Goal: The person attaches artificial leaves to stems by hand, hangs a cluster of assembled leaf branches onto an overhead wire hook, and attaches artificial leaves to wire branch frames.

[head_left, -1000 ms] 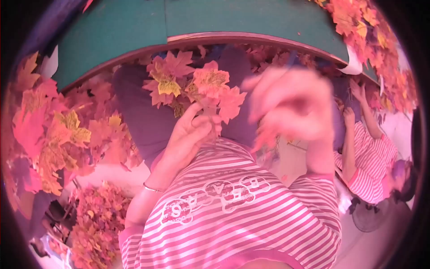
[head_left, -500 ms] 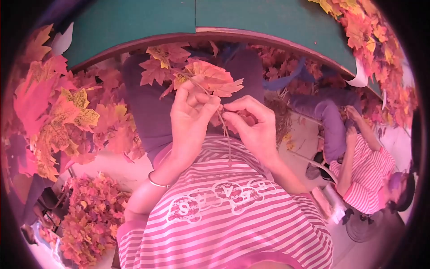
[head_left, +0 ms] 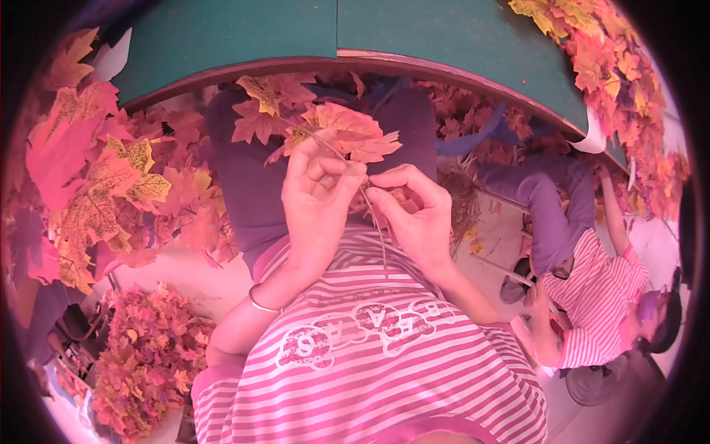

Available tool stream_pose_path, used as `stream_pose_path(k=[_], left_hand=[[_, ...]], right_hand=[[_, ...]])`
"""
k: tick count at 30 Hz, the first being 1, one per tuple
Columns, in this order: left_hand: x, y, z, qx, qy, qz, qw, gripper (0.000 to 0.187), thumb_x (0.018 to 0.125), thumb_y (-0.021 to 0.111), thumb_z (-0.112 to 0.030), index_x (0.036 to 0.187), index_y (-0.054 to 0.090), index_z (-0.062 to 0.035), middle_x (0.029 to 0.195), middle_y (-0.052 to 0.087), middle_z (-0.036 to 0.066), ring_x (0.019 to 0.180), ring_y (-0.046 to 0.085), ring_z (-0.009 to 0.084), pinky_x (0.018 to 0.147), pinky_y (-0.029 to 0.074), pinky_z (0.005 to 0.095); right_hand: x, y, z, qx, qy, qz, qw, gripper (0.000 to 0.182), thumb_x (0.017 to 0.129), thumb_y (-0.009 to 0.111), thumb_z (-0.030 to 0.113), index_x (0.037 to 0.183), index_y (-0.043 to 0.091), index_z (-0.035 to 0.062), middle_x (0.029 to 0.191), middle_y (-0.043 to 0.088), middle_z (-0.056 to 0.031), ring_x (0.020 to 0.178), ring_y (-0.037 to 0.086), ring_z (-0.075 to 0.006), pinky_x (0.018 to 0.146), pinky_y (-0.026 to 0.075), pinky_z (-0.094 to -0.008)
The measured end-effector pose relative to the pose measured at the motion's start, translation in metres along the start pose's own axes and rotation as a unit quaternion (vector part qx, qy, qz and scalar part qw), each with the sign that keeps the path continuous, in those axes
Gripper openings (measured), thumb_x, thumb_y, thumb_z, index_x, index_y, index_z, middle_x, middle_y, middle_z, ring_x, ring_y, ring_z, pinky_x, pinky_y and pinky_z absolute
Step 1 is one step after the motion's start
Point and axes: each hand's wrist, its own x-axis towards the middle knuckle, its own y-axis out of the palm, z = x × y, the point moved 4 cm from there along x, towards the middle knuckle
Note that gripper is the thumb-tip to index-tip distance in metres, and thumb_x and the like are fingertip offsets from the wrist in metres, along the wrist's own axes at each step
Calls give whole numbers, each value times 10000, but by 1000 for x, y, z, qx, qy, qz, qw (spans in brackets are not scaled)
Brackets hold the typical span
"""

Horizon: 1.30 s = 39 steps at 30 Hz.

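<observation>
Between my two hands runs a thin brown stem [head_left: 379,222] with artificial maple leaves at its upper end. My left hand [head_left: 318,185] pinches the stem between thumb and fingers, just below an orange-pink leaf [head_left: 351,129]. A smaller yellow-edged leaf [head_left: 260,95] hangs at the upper left of the same spray. Close beside it, my right hand [head_left: 414,203] has thumb and forefinger pressed together at the stem, near a small leaf part mostly hidden behind the fingers. The stem's free end dangles down over the striped shirt [head_left: 384,325].
A green table [head_left: 237,33] curves across the front. Large leaf bunches [head_left: 96,177] hang at the left, and more leaves [head_left: 621,81] at the right. A heap of small leaves [head_left: 148,355] lies lower left. A seated person in a striped shirt [head_left: 599,288] is at the right.
My hands stay nearly in place, still pinching at the stem. The person at the right has spread their arms, one reaching toward the table and the other down by their side.
</observation>
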Motion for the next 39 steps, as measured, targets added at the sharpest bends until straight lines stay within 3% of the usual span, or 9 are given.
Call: stream_pose_path(k=[16,19,21,23,25,27,31,34,39], left_hand=[[-7,4,12,-18,-85,37,996,441,953,636,-55,1367,513,39,911,682,34,860,615,62,804,518,230],[-6,-1,-6,156,-127,83,976,512,962,615,-62,1424,430,59,918,681,38,869,613,64,783,515,232],[-17,0,-18,295,52,73,951,672,912,648,-60,1479,302,43,929,684,99,763,642,168,739,525,284],[-40,12,-56,423,147,35,894,588,876,690,-85,1417,463,-44,955,666,101,804,642,266,724,528,342],[-53,23,-84,585,347,100,726,457,837,739,-121,1278,618,-114,985,647,70,902,622,296,746,516,366],[-60,39,-103,483,432,125,751,339,697,775,-31,1004,750,-172,1094,637,62,980,602,271,797,487,384],[-69,45,-137,432,547,156,700,270,647,759,-15,908,730,-78,1077,685,63,1083,622,299,965,493,442],[-80,50,-182,354,587,119,718,205,768,712,67,935,709,-52,945,721,67,1074,668,331,990,505,450],[-108,23,-272,226,651,-44,724,163,943,525,30,1093,505,-31,826,591,80,713,634,186,665,541,302]], right_hand=[[11,-7,-9,94,-3,44,995,115,847,723,-42,898,620,-37,885,655,-49,826,650,-105,738,553,-240],[15,-6,-5,165,39,76,983,141,849,718,-51,907,592,-30,901,649,-50,842,641,-100,768,556,-236],[19,-10,-9,200,61,84,974,130,854,708,-46,914,600,-5,914,647,-41,838,632,-91,736,542,-228],[22,-14,2,205,76,94,971,123,860,704,-36,919,606,10,904,648,-36,821,629,-86,717,532,-226],[22,-7,15,198,97,128,967,95,891,679,1,942,603,24,879,653,-34,788,624,-83,702,519,-239],[21,1,33,248,105,216,938,116,891,698,48,941,596,27,855,641,-47,773,637,-106,683,529,-254],[14,16,104,215,73,311,923,107,940,659,92,990,591,27,927,643,-43,831,639,-104,719,536,-240],[9,32,156,243,55,382,890,135,987,611,149,1039,606,24,989,662,-45,859,638,-88,752,536,-241],[-14,87,257,195,-71,540,816,325,1025,543,221,1257,580,-3,1124,671,-80,980,666,-133,857,546,-286]])
